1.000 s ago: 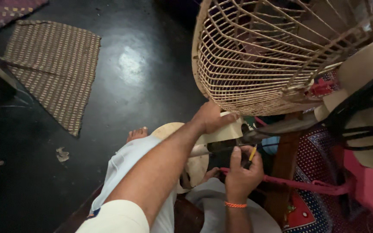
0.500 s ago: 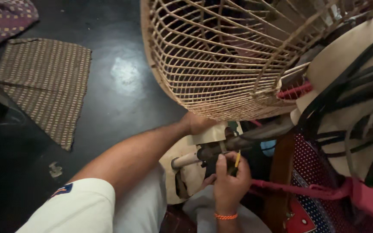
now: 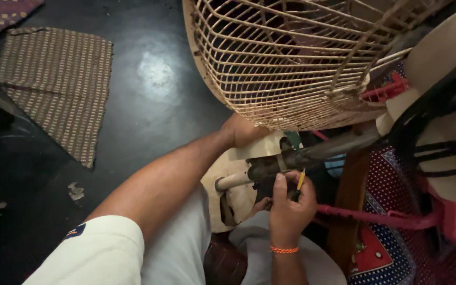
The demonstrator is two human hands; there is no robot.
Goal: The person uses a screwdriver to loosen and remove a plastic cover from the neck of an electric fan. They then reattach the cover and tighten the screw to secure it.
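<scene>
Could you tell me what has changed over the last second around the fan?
The fan cage now sits further left in view. The left hand stays on the cream base beneath it; the right hand still holds the small yellow-handled tool at the dark stem.

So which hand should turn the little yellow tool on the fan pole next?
Probably the right hand: it already grips the yellow-handled tool with the tip against the dark pole joint. The left hand sits higher up, pressed against the cream housing under the fan cage, apparently steadying it.
</scene>
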